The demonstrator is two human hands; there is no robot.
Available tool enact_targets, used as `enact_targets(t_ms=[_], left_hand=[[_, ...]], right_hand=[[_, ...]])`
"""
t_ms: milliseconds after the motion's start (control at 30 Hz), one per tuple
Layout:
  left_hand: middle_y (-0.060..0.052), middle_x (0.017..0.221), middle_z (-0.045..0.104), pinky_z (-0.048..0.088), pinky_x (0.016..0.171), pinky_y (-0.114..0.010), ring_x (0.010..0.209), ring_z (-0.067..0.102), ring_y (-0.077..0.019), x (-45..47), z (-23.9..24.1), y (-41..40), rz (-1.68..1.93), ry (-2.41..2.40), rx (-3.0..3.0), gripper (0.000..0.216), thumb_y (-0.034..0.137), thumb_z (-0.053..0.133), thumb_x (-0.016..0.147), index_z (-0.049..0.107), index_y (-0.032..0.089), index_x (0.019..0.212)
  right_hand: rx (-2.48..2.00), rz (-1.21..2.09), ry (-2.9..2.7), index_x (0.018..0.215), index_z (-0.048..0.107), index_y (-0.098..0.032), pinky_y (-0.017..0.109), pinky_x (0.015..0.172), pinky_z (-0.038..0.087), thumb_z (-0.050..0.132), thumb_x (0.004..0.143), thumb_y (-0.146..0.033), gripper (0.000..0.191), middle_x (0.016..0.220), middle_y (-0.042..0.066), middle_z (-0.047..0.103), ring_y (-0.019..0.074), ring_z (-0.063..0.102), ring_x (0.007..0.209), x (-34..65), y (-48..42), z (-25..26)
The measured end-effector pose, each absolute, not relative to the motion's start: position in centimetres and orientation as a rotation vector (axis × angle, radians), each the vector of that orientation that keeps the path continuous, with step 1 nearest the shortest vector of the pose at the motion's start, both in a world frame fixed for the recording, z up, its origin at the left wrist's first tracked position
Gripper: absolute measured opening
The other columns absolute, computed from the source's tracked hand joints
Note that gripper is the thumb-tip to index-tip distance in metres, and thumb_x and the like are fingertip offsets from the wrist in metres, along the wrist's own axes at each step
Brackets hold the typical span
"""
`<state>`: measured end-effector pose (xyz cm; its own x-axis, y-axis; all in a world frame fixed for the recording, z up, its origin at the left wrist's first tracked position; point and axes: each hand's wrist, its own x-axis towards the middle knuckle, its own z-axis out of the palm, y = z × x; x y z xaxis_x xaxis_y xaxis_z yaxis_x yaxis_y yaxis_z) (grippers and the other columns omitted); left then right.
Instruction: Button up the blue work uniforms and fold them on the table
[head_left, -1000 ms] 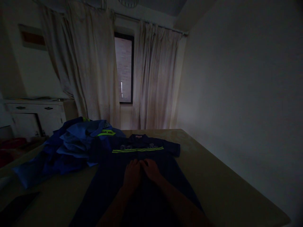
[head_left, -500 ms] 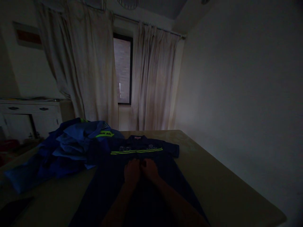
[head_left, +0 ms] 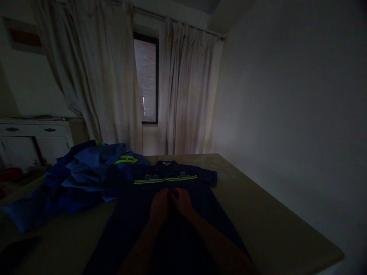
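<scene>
A dark navy short-sleeved work shirt [head_left: 200, 198] lies face up and spread flat, its collar at the far end and a yellow-green reflective stripe across the chest. My left hand [head_left: 160, 204] is closed on the front placket just below the stripe. Right beside it, my right hand [head_left: 182, 200] pinches the same placket between thumb and fingers. The fingertips of both hands nearly meet at the shirt's middle line. Dim light hides any button between them.
The shirt rests on a large pale yellowish table or bed surface [head_left: 275, 225]. A heap of blue clothes [head_left: 88, 175] with yellow-green strips lies at the left. A dark flat object [head_left: 17, 250] is at the lower left. Behind stand a white cabinet [head_left: 54, 141] and curtains [head_left: 111, 84].
The view has shifted slightly, so the scene sits a little higher. Both hands stay at the placket; the right fingers have moved slightly closer to the left ones.
</scene>
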<state>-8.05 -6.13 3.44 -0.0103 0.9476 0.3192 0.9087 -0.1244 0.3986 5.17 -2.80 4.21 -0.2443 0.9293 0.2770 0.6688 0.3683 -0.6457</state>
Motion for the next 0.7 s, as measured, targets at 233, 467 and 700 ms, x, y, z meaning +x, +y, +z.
enact_targets(t_ms=[233,467,700], left_hand=[[-0.006,0.098,0.07,0.047,0.086,-0.032,0.096,0.066,-0.0199,-8.2,3.3,-6.1,0.938,1.966,2.093,0.028,0.011,0.033,0.099,0.06,0.022,0.097],[-0.007,0.096,0.07,0.047,0.088,-0.032,0.096,0.067,-0.0208,-7.9,3.1,-5.7,0.958,1.974,2.064,0.025,0.018,0.036,0.101,0.058,0.022,0.092],[-0.006,0.098,0.07,0.046,0.086,-0.029,0.096,0.066,-0.019,-8.1,3.0,-5.7,0.95,2.011,2.017,0.018,0.017,0.042,0.099,0.059,0.021,0.093]], right_hand=[[-1.269,0.673,-2.006,0.08,0.071,-0.018,0.023,0.066,0.044,0.04,0.104,-0.029,0.04,0.075,0.003,0.073,0.0163,0.067,0.072,5.8,-2.3,4.1],[-1.229,0.475,-2.098,0.097,0.07,-0.018,0.027,0.083,0.045,0.055,0.095,-0.02,0.015,0.098,0.007,0.073,0.0193,0.067,0.092,5.7,-1.3,2.3],[-1.186,0.414,-2.119,0.096,0.067,-0.017,0.029,0.084,0.044,0.056,0.097,-0.022,0.012,0.098,0.007,0.069,0.0205,0.064,0.093,5.8,-1.4,1.8]])
